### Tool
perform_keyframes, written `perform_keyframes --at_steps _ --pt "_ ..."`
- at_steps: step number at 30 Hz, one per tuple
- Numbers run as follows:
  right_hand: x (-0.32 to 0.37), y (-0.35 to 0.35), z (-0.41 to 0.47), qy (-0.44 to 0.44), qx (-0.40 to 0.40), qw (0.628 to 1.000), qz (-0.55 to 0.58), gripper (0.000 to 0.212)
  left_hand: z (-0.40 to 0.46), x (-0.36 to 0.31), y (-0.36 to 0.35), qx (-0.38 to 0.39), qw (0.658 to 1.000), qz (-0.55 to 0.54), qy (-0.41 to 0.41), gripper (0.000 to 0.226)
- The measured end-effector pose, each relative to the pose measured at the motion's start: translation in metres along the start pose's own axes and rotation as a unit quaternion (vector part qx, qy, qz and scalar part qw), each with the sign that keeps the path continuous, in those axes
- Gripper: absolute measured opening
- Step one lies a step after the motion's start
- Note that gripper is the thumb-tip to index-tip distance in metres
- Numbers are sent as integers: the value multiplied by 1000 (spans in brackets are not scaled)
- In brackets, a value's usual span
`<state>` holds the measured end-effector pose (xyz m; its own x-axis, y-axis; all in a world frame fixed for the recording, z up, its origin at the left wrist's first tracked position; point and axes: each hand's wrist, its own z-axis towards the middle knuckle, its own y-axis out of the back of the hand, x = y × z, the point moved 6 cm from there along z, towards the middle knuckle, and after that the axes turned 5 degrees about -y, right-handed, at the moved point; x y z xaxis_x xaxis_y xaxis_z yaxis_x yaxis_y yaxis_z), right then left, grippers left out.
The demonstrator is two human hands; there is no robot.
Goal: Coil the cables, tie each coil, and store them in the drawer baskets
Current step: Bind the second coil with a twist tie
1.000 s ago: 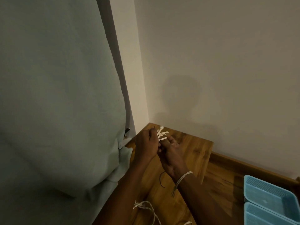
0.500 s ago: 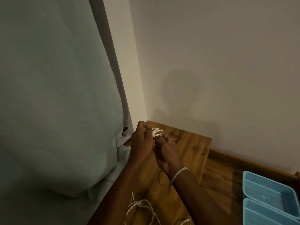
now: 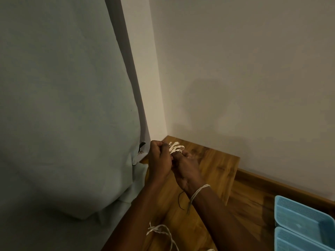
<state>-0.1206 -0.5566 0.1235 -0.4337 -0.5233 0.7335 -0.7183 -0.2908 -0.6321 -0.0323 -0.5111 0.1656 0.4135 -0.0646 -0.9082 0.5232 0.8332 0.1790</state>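
— What are the hands doing on your feed?

— I see both raised over the far corner of the wooden top [image 3: 213, 171], knuckles nearly touching. The left hand [image 3: 160, 160] is balled into a fist, back of the hand toward me, forearm running down to about 7 o'clock. The right hand [image 3: 186, 169] sits at its 4 o'clock, fingers curled, forearm leaving toward 5 o'clock with a pale string [image 3: 198, 192] round the wrist.

— And the cable?

— A small bunch of white cable loops [image 3: 175, 148] sticks out at 12 o'clock between the two fists; both hands pinch it. More white cable [image 3: 159, 230] trails loose on the wood at 6 o'clock, beside the left forearm.

— The baskets?

— Two blue baskets [image 3: 301, 216] at 4 o'clock, well apart from the hands. A grey curtain [image 3: 63, 105] fills the 9 o'clock side.
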Motion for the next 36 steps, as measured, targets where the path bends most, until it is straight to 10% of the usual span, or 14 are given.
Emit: perform_keyframes --at_steps 15,27,36 --pt "15 6 -19 166 -67 967 -180 39 6 -4 8 -38 997 51 -38 11" --pt "23 10 -21 109 -70 991 -20 31 2 4 3 39 999 -6 -5 9" --pt "32 15 -33 307 -122 918 -220 26 -2 2 0 -15 1000 -6 -7 11"
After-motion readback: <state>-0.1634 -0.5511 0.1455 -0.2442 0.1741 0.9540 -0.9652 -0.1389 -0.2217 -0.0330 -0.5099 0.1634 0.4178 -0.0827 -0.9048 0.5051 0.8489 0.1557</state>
